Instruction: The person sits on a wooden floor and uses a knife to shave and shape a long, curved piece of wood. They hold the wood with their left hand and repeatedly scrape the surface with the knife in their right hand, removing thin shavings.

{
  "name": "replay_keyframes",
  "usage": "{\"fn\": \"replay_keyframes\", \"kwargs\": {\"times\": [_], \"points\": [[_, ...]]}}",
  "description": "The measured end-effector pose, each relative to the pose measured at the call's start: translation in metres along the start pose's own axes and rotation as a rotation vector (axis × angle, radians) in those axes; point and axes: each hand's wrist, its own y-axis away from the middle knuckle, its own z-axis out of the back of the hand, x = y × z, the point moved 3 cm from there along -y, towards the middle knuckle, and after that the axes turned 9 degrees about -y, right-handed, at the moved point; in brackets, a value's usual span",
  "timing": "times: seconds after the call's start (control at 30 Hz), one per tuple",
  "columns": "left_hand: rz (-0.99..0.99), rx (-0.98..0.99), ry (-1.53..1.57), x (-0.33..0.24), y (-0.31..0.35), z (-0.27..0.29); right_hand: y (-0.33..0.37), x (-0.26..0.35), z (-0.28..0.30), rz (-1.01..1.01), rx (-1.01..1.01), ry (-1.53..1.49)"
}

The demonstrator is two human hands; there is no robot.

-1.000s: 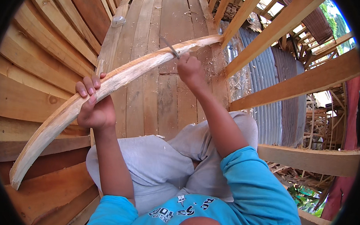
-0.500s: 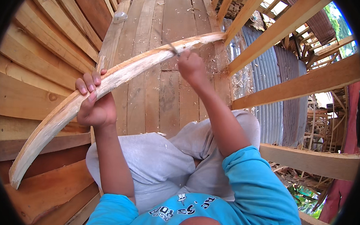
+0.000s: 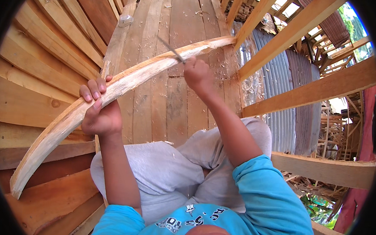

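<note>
**Across the plank floor [image 3: 178, 104], one bowed length of wood [image 3: 135, 76] between two hands**

Held slantwise over the floor, from beyond its left edge, by the wall boards [image 3: 29, 89], to the slanted post [image 3: 253, 21] at its right edge; cannot tell whether touching that post or just beside it. Likely stiff and fairly heavy for one hand, with weight strung out toward both ends and apt to roll because of the bend. Probably not slippery and hard to break, though rough enough to splinter. Best gripped near mid-length, well apart from the narrow blade [image 3: 170, 48]. Clasped now by the left hand [image 3: 102, 113], fingers over the upper edge, thumb on the near face. Closed in a fist, with the right hand [image 3: 197, 74], around the blade's hidden handle; laid across the wood, tip out past the upper edge; cannot tell how firmly pressed.

To look at: long, bowed (how much, hard to judge through a fisheye lens), pale and fibrous on the near face, yellower along the upper edge, uneven toward the post end. Surrounded by scattered shavings [image 3: 199, 11] on the floor.
</note>
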Motion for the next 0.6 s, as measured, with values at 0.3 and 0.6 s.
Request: {"fn": "replay_keyframes", "kwargs": {"times": [0.3, 0.6], "points": [[0.002, -0.018, -0.009, 0.001, -0.002, -0.007, -0.054, -0.071, 0.007, -0.179, -0.097, -0.144], [0.021, 0.020, 0.014, 0.006, -0.001, -0.011, -0.024, -0.026, 0.009, 0.111, -0.221, -0.007]]}}
